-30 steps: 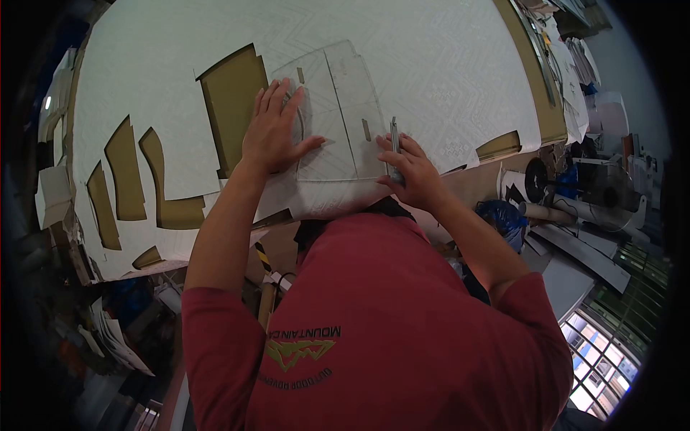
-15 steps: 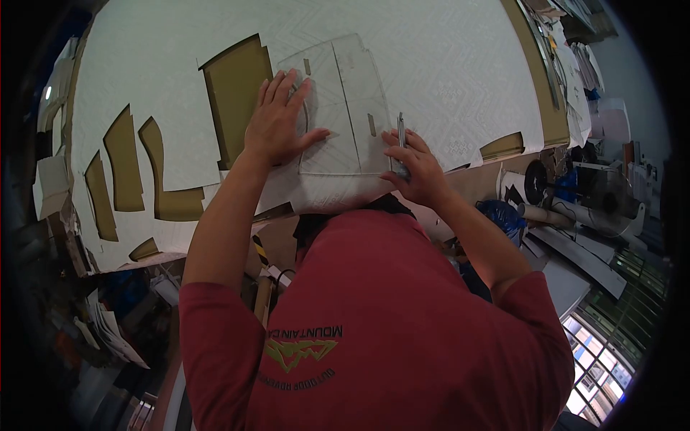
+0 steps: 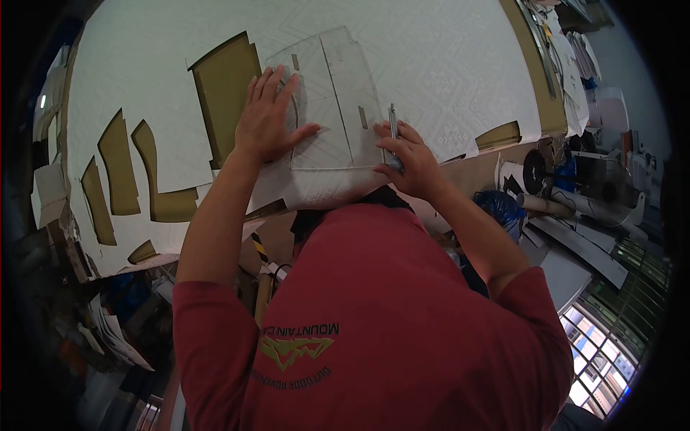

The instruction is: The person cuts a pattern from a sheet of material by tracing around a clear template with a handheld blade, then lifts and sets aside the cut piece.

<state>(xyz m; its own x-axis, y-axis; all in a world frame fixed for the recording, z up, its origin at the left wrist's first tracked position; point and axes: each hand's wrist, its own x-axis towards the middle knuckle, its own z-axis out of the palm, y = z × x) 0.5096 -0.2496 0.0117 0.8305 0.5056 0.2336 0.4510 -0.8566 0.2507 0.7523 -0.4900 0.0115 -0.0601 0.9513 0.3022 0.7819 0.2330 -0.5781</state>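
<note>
A clear pattern template (image 3: 358,79) with dark ruled lines and small tape strips lies on white patterned fabric (image 3: 445,79). My left hand (image 3: 264,118) rests open across its left edge, fingers spread and thumb on the sheet. At the template's lower right edge is my right hand (image 3: 411,159). A slim silver pen (image 3: 392,120) stands up between its closed fingers; the lower end is hidden by the hand.
Left of the template the fabric has several cut-out openings, including a large one (image 3: 224,93) showing brown board beneath. Papers and a metal ruler (image 3: 537,54) lie along the right edge. A fan (image 3: 607,188) stands beyond the table at right.
The whole view has shifted slightly, so the table appears a little further left. Both hands keep nearly the same place on the template, and the pen stays in my right hand.
</note>
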